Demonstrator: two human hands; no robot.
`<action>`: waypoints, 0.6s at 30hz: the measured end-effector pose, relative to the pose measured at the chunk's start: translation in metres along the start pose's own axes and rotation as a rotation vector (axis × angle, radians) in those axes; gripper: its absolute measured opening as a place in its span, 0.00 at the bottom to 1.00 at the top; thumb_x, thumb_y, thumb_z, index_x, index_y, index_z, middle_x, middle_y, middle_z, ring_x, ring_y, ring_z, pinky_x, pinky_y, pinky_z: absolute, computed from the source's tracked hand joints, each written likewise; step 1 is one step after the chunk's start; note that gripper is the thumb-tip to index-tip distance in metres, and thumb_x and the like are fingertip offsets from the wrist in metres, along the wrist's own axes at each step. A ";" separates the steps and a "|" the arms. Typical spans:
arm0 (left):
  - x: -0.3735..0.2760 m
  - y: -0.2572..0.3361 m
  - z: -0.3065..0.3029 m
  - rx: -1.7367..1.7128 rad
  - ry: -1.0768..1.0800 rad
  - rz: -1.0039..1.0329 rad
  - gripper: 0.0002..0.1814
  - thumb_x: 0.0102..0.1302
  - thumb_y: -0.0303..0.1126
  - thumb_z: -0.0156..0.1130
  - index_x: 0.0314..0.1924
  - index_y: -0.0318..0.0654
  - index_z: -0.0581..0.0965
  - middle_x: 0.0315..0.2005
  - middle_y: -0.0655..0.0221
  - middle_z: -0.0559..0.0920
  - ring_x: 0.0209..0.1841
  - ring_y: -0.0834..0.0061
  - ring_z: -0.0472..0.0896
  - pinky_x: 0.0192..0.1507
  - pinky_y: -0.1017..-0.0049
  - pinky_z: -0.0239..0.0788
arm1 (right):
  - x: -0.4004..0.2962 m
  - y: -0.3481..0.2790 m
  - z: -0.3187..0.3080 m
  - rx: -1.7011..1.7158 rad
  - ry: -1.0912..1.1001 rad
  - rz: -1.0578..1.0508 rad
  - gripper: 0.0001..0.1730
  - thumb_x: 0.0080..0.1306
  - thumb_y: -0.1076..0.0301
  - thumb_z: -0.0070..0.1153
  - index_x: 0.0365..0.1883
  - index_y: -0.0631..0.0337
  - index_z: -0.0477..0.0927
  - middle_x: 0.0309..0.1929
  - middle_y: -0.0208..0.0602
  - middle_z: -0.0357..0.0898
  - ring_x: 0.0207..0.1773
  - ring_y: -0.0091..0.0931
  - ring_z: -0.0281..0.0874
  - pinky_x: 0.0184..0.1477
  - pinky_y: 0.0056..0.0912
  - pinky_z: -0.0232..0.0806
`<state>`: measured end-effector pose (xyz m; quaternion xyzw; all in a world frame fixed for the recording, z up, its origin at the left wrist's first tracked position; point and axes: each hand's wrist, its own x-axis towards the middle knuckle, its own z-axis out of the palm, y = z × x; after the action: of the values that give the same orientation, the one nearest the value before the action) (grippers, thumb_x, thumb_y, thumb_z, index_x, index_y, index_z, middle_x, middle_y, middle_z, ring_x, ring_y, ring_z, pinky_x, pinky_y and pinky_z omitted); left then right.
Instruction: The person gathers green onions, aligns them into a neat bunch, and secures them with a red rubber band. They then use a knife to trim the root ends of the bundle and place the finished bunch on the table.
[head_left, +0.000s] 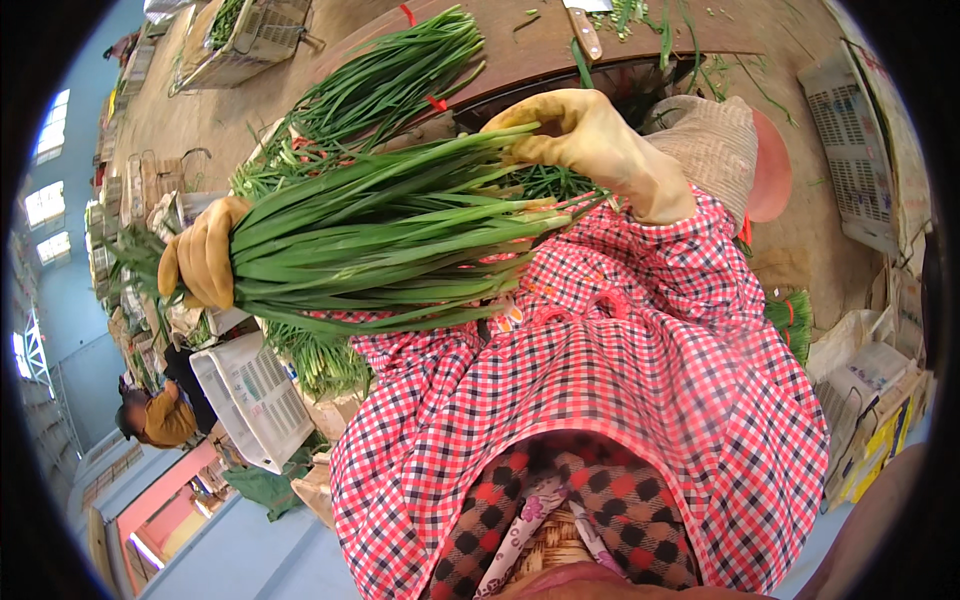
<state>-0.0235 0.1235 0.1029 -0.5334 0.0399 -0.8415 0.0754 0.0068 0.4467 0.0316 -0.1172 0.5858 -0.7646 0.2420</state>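
A loose bunch of long green garlic chives (375, 240) spreads across my front. My left hand (206, 255), in a yellowish rubber glove, is closed around its leafy end at the left. At the pale stem end, my right hand (562, 131), gloved alike, has its bent fingers and thumb at the upper stems. Beyond the bunch, a tied bundle of chives (390, 71) with red bands lies on the brown board (517, 71). More chives (319, 360) show below the held bunch, partly hidden by it.
A wooden-handled knife (585, 34) lies at the board's edge near green scraps. A woven sack (709, 139) bulges beside a red round thing (771, 165). White plastic crates (259, 397) stand left and right. A person (165, 416) in a brown top is at the lower left.
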 end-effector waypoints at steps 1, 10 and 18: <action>0.000 0.001 -0.002 -0.008 0.008 0.004 0.12 0.65 0.26 0.70 0.48 0.36 0.82 0.28 0.69 0.86 0.30 0.74 0.86 0.42 0.77 0.83 | -0.003 -0.004 0.002 -0.039 0.011 -0.009 0.17 0.70 0.81 0.58 0.57 0.71 0.81 0.50 0.40 0.87 0.52 0.25 0.84 0.59 0.29 0.76; -0.008 0.003 0.000 0.016 0.022 0.035 0.13 0.67 0.30 0.68 0.50 0.36 0.82 0.27 0.72 0.86 0.31 0.76 0.86 0.45 0.78 0.82 | -0.043 0.025 -0.076 -1.263 0.315 0.244 0.21 0.63 0.74 0.63 0.55 0.67 0.82 0.46 0.47 0.87 0.49 0.37 0.87 0.53 0.36 0.76; -0.008 0.013 -0.001 0.024 -0.028 0.020 0.13 0.68 0.30 0.68 0.51 0.37 0.82 0.27 0.72 0.86 0.31 0.75 0.86 0.45 0.77 0.82 | -0.049 -0.008 -0.020 -0.871 0.112 -0.202 0.19 0.68 0.70 0.62 0.57 0.59 0.84 0.51 0.42 0.85 0.55 0.32 0.82 0.57 0.35 0.73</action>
<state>-0.0197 0.1117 0.0932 -0.5436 0.0340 -0.8338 0.0906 0.0376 0.4895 0.0388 -0.2232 0.8507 -0.4718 0.0624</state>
